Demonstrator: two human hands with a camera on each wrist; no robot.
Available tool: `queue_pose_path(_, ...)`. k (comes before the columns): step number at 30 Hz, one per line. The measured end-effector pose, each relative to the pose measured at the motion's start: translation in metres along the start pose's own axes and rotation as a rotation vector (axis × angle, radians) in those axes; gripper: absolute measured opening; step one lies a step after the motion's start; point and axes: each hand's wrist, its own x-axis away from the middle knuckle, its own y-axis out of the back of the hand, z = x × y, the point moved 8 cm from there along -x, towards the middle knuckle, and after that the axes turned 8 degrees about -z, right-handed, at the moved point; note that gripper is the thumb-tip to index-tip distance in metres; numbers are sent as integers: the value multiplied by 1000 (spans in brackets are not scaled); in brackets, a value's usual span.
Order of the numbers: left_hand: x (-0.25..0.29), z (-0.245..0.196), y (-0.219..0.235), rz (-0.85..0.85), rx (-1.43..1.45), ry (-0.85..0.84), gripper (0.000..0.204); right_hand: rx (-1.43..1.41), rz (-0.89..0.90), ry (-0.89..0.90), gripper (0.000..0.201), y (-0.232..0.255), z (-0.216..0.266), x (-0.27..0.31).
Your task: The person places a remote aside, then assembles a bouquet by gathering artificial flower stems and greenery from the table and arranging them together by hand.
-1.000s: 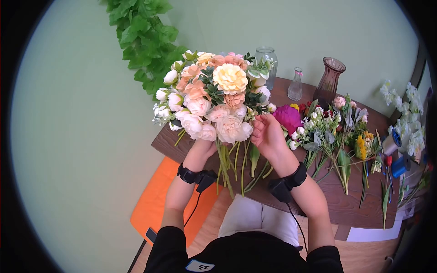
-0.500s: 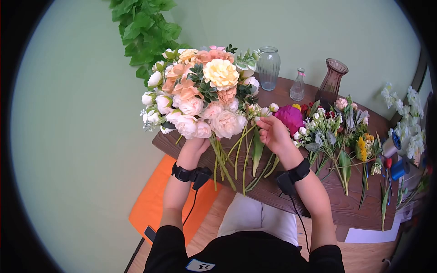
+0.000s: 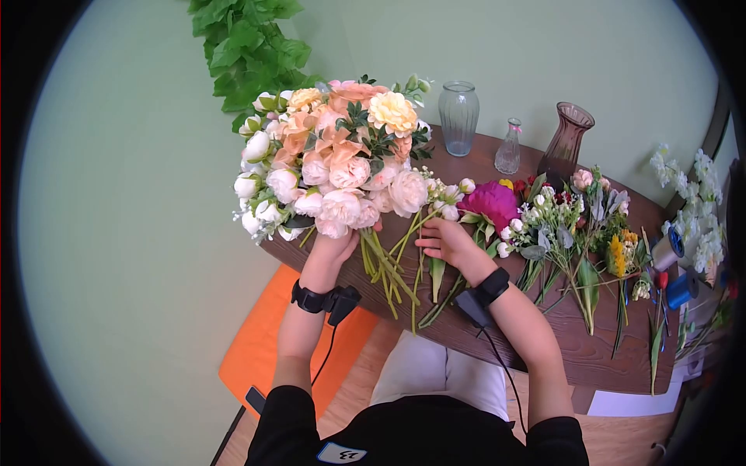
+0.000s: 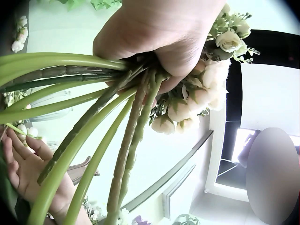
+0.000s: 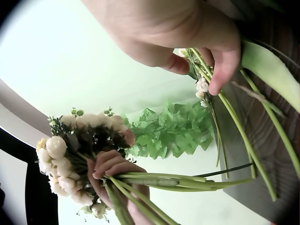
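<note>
My left hand [image 3: 336, 247] grips the green stems [image 4: 93, 136] of a large bouquet [image 3: 330, 159] just under its blooms. The bouquet holds peach, cream, pale pink and white flowers and is tilted leftward. In the left wrist view, my thumb and fingers wrap round the bundle and the stem ends fan out below. My right hand [image 3: 452, 242] is right of the stems, fingers loosely extended. Its fingertips are right at the thin stems [image 5: 232, 115] of a white-flowered spray [image 3: 443, 198]; whether they touch, I cannot tell.
A magenta peony [image 3: 491, 202] and several cut flowers [image 3: 556, 213] lie on the brown table [image 3: 497, 326]. Behind stand a clear vase [image 3: 458, 120], a small glass bottle [image 3: 508, 147] and a purplish vase [image 3: 567, 140]. Ribbon spools [image 3: 682, 289] are at right, an orange seat [image 3: 264, 349] below left.
The bouquet has shifted left and tilted, its stems swinging rightward. My right hand has left the bouquet's right edge and come down beside the white spray and stems.
</note>
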Motion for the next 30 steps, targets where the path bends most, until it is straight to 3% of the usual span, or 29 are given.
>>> queue_pose_path(2,-1,-1,-1,28,-8,-29,26,74,14,24,22,-1,-1,-3)
queue_pose_path(8,6,-14,-5,-16,-11,-92,26,332,-100,104,20,-4,1,-12)
queue_pose_path(10,7,-11,-4,-18,-12,-69,26,564,-255,282,23,-2,8,-13)
queue_pose_path(20,7,-3,10,-46,53,3,15,621,-259,296,19,-7,5,-19)
queue_pose_path(23,7,-3,8,-45,40,5,13,663,-394,375,27,0,1,-22)
queue_pose_path(25,8,-6,4,-41,52,6,11,804,-520,549,38,2,4,-22)
queue_pose_path(30,9,-12,-7,-36,61,-7,9,996,-468,533,42,-21,20,10)
